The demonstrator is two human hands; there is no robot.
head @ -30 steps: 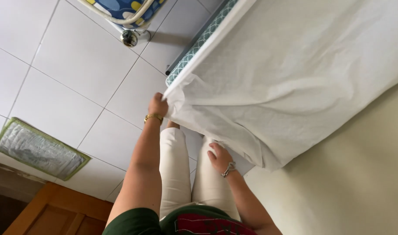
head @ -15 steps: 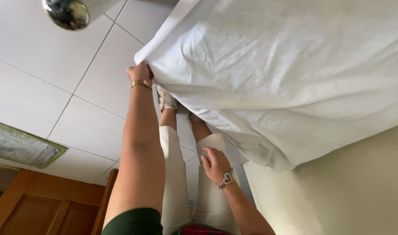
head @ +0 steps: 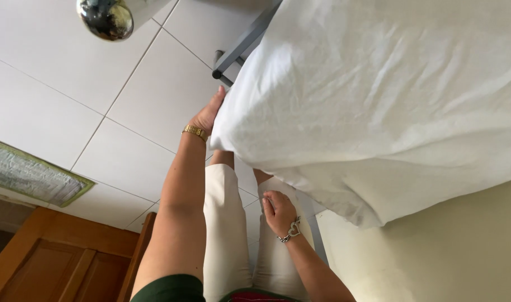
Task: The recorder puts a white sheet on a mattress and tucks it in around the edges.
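Left hand [head: 206, 114] outstretched, flat — right hand [head: 278, 210] low, loosely curled.

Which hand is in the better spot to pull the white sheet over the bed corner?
Probably the left hand: it already lies flat against the white sheet at the corner. The right hand sits lower, by the leg.

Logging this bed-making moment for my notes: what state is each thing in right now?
White sheet: wrinkled, draped over the mattress corner, hanging down.
Left hand: flat against the sheet's corner edge.
Right hand: near the sheet's lower edge; contact unclear.
Grey bed frame: partly uncovered.
Floor mat: lying flat on the tiles.
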